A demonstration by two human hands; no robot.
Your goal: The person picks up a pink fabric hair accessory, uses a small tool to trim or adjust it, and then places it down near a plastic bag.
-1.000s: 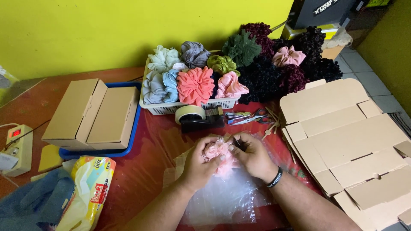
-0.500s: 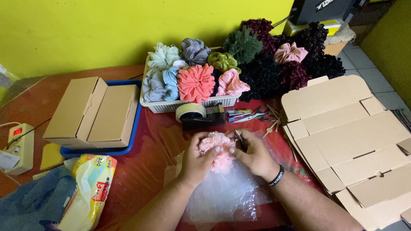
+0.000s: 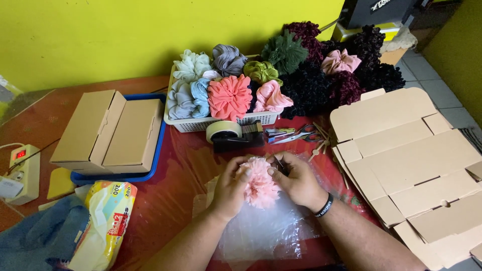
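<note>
A pale pink ruffled scrunchie [image 3: 261, 184] is held between both hands over a clear plastic bag [image 3: 271, 231] lying on the red table [image 3: 170, 190]. My left hand [image 3: 228, 188] grips its left side with the fingers curled over the top. My right hand [image 3: 296, 179], with a black wristband, grips the right side and seems to pinch a small dark item against it.
A white basket [image 3: 201, 123] of coloured scrunchies stands behind, with dark ones heaped to its right. A tape dispenser [image 3: 231, 135] and scissors [image 3: 296, 134] lie ahead. Flat cardboard blanks [image 3: 411, 160] sit right, folded boxes [image 3: 108, 130] on a blue tray left, a tissue pack [image 3: 103, 221] near left.
The hands have lifted the pink scrunchie slightly and turned it, so its ruffled face shows more fully. The camera view has shifted a little.
</note>
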